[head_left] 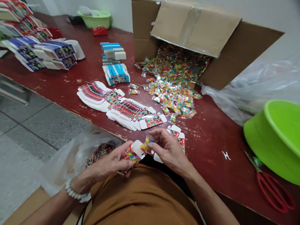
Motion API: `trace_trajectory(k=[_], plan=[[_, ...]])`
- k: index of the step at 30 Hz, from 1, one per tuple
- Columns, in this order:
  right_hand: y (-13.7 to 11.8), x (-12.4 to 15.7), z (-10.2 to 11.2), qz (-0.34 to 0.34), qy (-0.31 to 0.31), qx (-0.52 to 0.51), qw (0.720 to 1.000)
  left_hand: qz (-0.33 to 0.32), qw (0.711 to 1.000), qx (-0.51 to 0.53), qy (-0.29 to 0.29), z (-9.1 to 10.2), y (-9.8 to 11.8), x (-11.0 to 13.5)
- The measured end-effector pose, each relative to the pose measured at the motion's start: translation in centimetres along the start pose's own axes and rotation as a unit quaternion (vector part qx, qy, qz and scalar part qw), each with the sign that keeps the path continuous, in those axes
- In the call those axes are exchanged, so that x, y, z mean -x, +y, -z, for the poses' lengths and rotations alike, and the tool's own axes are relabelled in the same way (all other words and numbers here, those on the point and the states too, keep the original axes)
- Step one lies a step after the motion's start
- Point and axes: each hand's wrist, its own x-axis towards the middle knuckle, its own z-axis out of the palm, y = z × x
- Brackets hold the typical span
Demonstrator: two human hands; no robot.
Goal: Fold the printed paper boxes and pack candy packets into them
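My left hand is closed around a small red printed candy box, whose white end flap stands open toward the right. Between the thumb and fingers of my right hand is a small candy packet with yellow pieces, right at the mouth of the box. Just beyond my hands, flat red-and-white boxes lie fanned out along the table edge. A few more flat boxes lie partly behind my right hand. Farther back, loose candy packets spill from a tipped cardboard carton.
A green basin and red-handled scissors sit at the right. Bundled blue boxes and purple boxes stand at the back left. Below the table edge, a plastic bag holds filled red boxes. Another green basin is at the wall.
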Motion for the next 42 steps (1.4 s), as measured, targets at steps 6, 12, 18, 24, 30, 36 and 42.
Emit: trace_trajectory(k=[6, 12, 18, 24, 30, 36, 42], plan=[[-0.9, -0.4, -1.2, 0.045, 0.081, 0.048, 0.995, -0.057, 0.998, 0.027, 0.013, -1.6, -0.1, -1.0], [-0.2, -1.1, -1.8, -0.007, 0.158, -0.056, 0.986, -0.060, 0.996, 0.050, 0.045, -2.4, 0.1, -1.4], [-0.7, -0.2, -1.8, 0.089, 0.082, 0.045, 0.992, -0.110, 0.987, 0.093, 0.073, -3.2, 0.0, -1.7], [-0.2, -0.1, -1.5, -0.020, 0.076, -0.175, 0.981, -0.086, 0.961, 0.249, 0.084, -3.8, 1.3, -2.1], [0.2, -0.3, -1.9, -0.078, -0.047, -0.215, 0.972, -0.108, 0.963, 0.208, 0.130, -4.4, 0.8, -2.4], [0.5, -0.3, -2.0, 0.214, 0.050, 0.054, 0.974, -0.055, 0.958, 0.272, 0.077, -3.9, 0.5, -2.6], [-0.2, 0.0, -1.1, 0.249, 0.021, 0.153, 0.956, -0.037, 0.943, 0.326, 0.050, -3.7, 0.7, -2.9]])
